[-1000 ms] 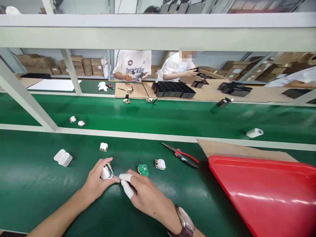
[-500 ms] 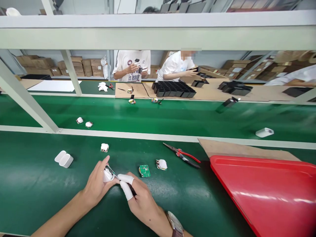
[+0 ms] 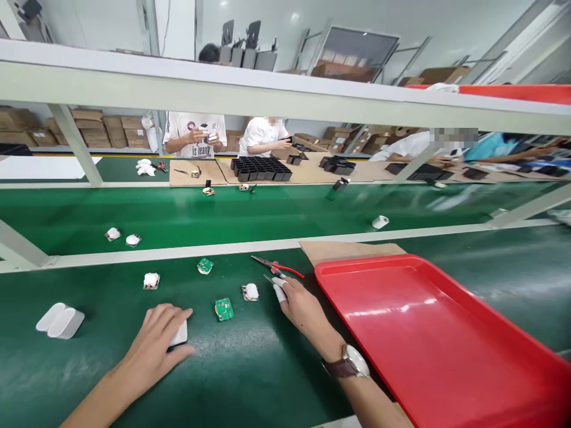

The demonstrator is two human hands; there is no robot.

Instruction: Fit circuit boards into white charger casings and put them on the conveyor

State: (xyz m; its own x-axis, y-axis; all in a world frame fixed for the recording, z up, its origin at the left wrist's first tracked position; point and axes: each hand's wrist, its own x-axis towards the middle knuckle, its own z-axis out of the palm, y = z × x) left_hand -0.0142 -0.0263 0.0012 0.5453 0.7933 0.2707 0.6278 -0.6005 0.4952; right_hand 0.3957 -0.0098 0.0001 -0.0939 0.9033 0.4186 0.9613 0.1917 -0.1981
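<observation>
Left hand (image 3: 156, 342) lies flat over white plug case (image 3: 179, 334), pinning it to green mat (image 3: 250, 368). Right hand (image 3: 300, 303), empty and loosely curled, fingertips at red-handled pliers (image 3: 277, 267). Green circuit board (image 3: 223, 308) between hands, red tray (image 3: 401, 321) just right

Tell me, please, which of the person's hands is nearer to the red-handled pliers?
Right. The right hand reaches just below the red-handled pliers; the left hand lies far left, over a white casing.

Left of the right grip (image 3: 298, 300) a white part (image 3: 251, 291) and a green board (image 3: 223, 309) lie with bare surface (image 3: 250, 368) between. The red tray (image 3: 428, 333) blocks its right side; red-handled pliers (image 3: 279, 267) lie just beyond its fingertips. Nearer the person, open surface.
</observation>
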